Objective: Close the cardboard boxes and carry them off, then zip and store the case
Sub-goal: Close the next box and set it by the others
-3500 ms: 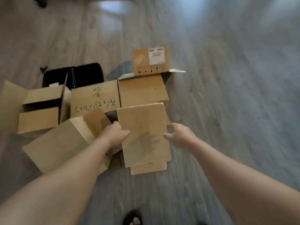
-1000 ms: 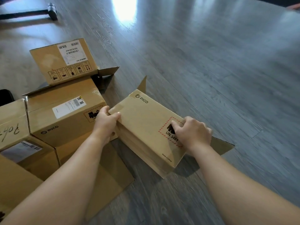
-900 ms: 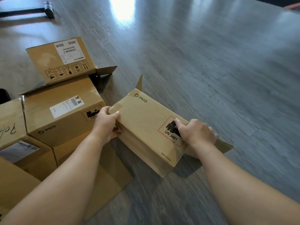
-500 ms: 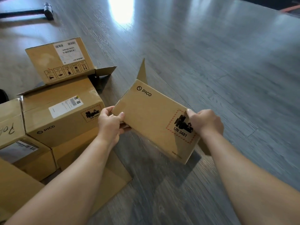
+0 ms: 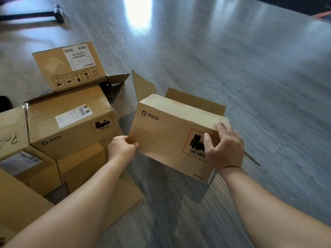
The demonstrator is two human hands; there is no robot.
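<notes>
A brown PICO cardboard box (image 5: 166, 136) with a red-bordered UN 3481 mark stands upright on the grey floor, its printed side facing me. Two flaps stick up behind its top. My left hand (image 5: 121, 149) grips the box's lower left corner. My right hand (image 5: 223, 145) holds the right end, fingers curled over the top edge, thumb on the printed side. A sliver of the black case (image 5: 5, 104) shows at the far left edge.
Several more cardboard boxes sit to the left: a second PICO box (image 5: 71, 122), a labelled one (image 5: 68, 67) with open flaps behind it, others lower left. A flat cardboard flap (image 5: 125, 197) lies under my left arm. A black bar with a wheel (image 5: 58, 12) lies far left.
The box has been turned up from lying on its side to standing with its open flaps on top. My right hand slid from the end flap onto the upper right edge.
</notes>
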